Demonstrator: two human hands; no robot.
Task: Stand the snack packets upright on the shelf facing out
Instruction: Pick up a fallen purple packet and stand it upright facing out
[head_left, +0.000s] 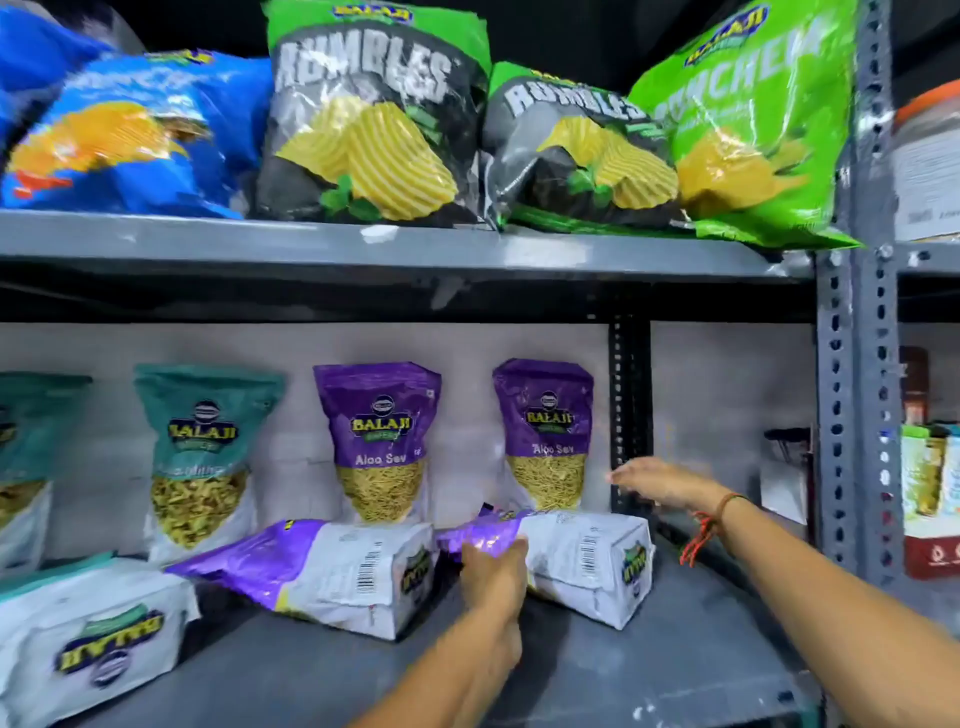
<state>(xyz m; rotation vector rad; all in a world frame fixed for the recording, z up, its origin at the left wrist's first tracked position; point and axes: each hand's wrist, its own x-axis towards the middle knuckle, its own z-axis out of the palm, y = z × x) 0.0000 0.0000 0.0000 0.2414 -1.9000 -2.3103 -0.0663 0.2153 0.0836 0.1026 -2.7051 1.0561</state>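
Currently left hand clamped on purple top end of a fallen packet, lying back-up on the lower shelf. Right hand open, fingers spread, hovering just beyond the grip, near the packet's far end. Upright purple packet stands directly behind. Pouch looks light, crinkly, slick film; contents likely shift. Best held at both ends, base set down first.

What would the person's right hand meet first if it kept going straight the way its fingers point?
Likely the upright purple packet: the right hand hovers open, fingers pointing left toward its lower right edge. Depth is unclear, so it might pass in front.
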